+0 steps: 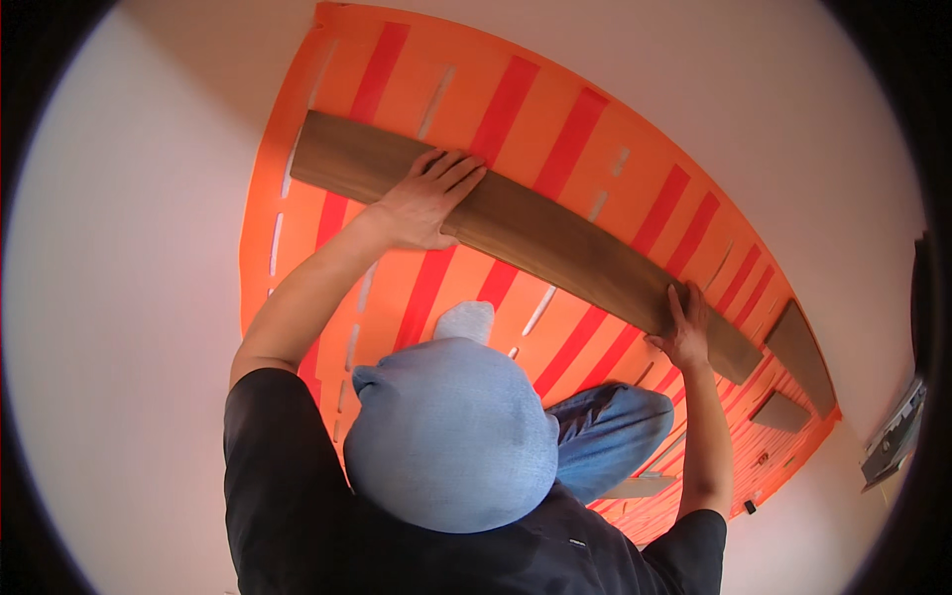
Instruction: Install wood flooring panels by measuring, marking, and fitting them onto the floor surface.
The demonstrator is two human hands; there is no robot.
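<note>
A long, brown, wood-look plank (570, 248) stretches from 10 o'clock to past 3 o'clock across an orange, red-striped sheet (550, 111). The person's left grip (424, 204), at 11 o'clock, and right grip (686, 332), at 3, rest open on the plank.

Brown plank (575, 243), orange mat (456, 50) with red bands (509, 109) and pale dashes (621, 162), black shirt (288, 476), blue jeans (620, 426)

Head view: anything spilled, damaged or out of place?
Nothing looks spilled or broken. The long brown plank under the left hand and right hand looks bowed, though that is probably fisheye distortion. Two shorter brown pieces lie at differing angles near the right edge of the orange mat.
</note>
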